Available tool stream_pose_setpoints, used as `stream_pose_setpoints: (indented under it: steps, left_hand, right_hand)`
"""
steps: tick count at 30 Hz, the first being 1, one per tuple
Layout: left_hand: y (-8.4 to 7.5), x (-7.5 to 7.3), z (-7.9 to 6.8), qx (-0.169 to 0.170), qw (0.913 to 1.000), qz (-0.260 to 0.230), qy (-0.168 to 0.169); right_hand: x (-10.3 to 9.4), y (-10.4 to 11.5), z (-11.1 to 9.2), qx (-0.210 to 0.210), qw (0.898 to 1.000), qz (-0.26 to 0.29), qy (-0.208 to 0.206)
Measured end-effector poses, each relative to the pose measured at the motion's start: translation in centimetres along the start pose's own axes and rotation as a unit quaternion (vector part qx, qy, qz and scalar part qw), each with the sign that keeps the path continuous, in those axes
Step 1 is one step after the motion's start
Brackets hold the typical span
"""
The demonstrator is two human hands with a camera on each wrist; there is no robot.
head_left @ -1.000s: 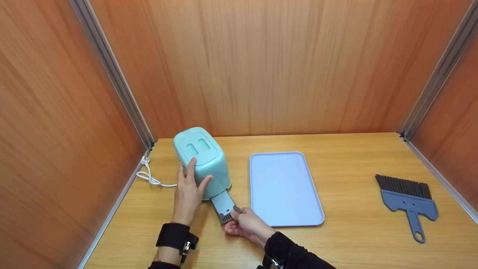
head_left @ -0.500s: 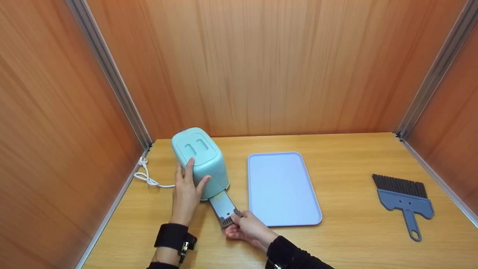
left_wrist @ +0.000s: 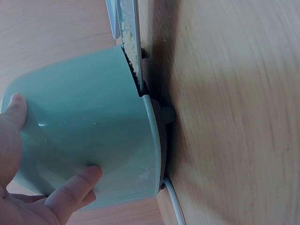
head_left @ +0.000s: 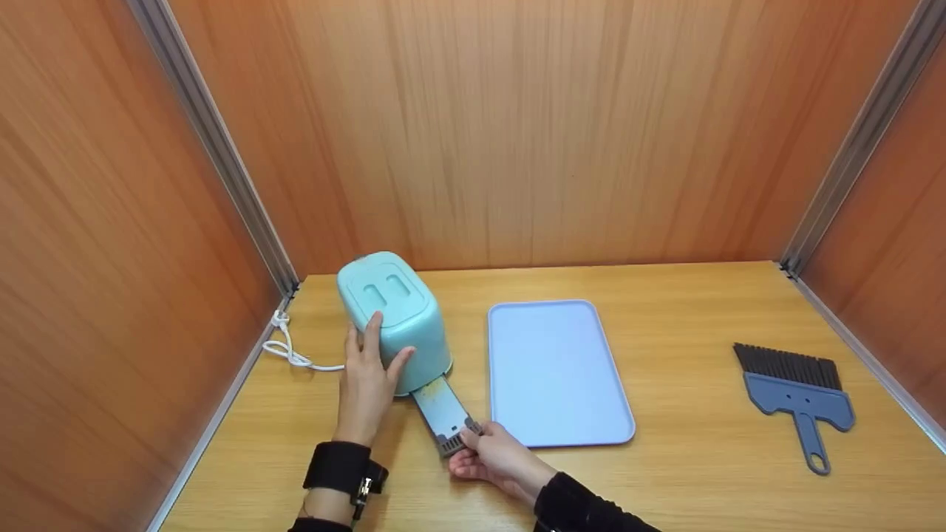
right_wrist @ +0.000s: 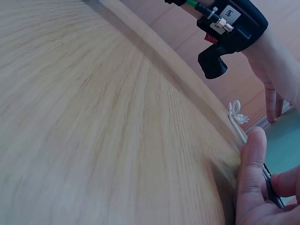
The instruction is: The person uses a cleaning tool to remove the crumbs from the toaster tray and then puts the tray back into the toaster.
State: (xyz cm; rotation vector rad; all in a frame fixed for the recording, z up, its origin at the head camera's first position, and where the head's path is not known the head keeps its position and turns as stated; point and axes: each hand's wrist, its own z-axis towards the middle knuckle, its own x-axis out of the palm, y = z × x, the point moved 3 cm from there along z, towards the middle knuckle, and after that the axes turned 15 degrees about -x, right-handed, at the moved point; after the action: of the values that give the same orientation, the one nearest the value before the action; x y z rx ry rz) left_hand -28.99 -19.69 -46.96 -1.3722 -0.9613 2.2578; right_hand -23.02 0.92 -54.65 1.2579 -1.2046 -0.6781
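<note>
A mint-green toaster (head_left: 423, 343) with two oblong hollows in its lid stands at the left of the table. My left hand (head_left: 366, 388) rests on its near left side with fingers spread. At the toaster's near end, a crumb tray (head_left: 442, 406) sticks out of its slot, its inner end hidden inside. Yellowish crumbs (left_wrist: 131, 44) lie along the tray in the left wrist view. My right hand (head_left: 499, 457) pinches the tray's grey slotted end between thumb and fingers. In the right wrist view, the thumb and fingers hide most of that end.
A pale blue rectangular tray (head_left: 558, 373) lies right of the toaster. Further right is a blue-grey hand brush (head_left: 798, 399) with dark bristles. A white power cord (head_left: 295, 358) with a plug trails from the toaster toward the left wall. Wooden panels enclose the back and sides.
My right hand has drawn the crumb tray further out, toward me, and crumbs have come into view on it. My left hand stays on the toaster. The head view has shifted slightly.
</note>
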Motion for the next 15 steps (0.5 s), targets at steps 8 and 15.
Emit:
stream_pose_setpoints:
  steps: [8,15]
  left_hand:
    - [0.0,-0.1,0.2,-0.018,0.9997,0.006,0.017]
    - [0.1,-0.1,0.3,-0.026,0.9992,0.004,0.030]
  right_hand:
    - [-0.2,-0.1,-0.7,0.011,1.000,0.002,-0.009]
    - [-0.4,-0.3,-1.1,0.021,1.000,0.012,-0.008]
